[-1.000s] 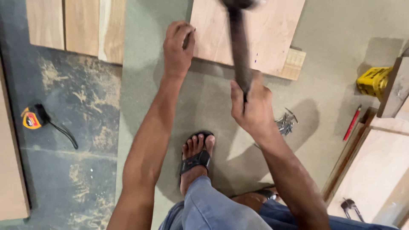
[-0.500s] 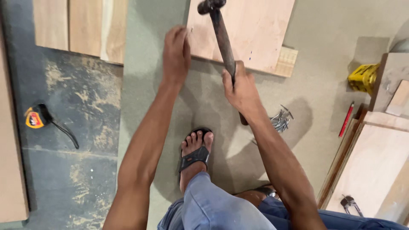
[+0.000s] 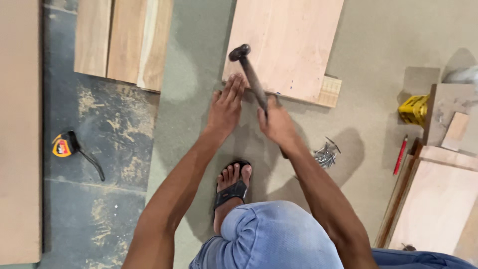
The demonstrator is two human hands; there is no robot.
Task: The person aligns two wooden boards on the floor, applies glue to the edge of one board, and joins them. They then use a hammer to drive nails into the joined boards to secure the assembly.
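Observation:
My right hand (image 3: 277, 123) grips the handle of a dark hammer (image 3: 247, 69). The hammer head hangs low over the near left corner of a plywood board (image 3: 289, 45) lying on the floor. My left hand (image 3: 225, 107) is flat with fingers stretched out, its fingertips resting at the board's near edge right beside the hammer head. A small block of wood (image 3: 330, 91) pokes out under the board's near right corner. A nail, if there is one, is hidden.
A pile of nails (image 3: 326, 153) lies on the floor right of my right arm. My sandalled foot (image 3: 232, 185) and blue-clad knee (image 3: 271, 234) are below. A yellow tape measure (image 3: 63, 146), more boards (image 3: 122, 40), a red pencil (image 3: 400, 154) and a yellow box (image 3: 413, 109) lie around.
The hammer has swung down from high above to just over the board's edge. My left hand's fingers have straightened and stay at that edge.

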